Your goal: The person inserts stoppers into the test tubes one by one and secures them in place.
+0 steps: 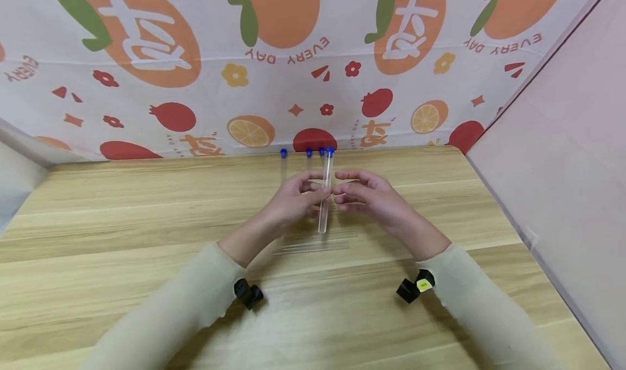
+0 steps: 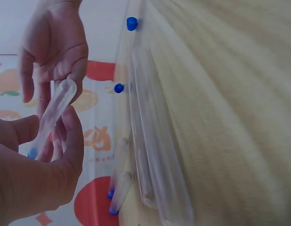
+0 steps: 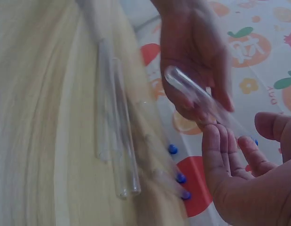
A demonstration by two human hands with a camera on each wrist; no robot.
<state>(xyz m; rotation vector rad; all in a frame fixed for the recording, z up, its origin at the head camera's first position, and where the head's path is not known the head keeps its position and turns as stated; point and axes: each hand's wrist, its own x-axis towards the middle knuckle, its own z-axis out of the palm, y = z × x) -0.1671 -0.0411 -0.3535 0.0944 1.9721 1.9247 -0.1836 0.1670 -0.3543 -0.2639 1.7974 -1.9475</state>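
Observation:
My left hand (image 1: 293, 199) pinches a clear test tube (image 1: 324, 215) between thumb and fingers. The tube stands nearly upright in the head view, its blue cap at the top and its rounded end below. Close beside it is my right hand (image 1: 369, 196), fingers loosely bent and spread, the tips near the tube. In the right wrist view the right hand (image 3: 258, 179) has nothing in its grasp; whether a fingertip touches the tube, I cannot tell. Uncapped clear tubes (image 1: 313, 245) lie on the table just below the hands.
Behind the left hand, several blue-capped tubes (image 3: 157, 155) lie along the back of the wooden table (image 1: 146, 212). Two blue caps (image 2: 131, 23) show farther along in the left wrist view. A fruit-print cloth (image 1: 274, 93) hangs at the back edge, and a pale wall (image 1: 552, 142) stands right.

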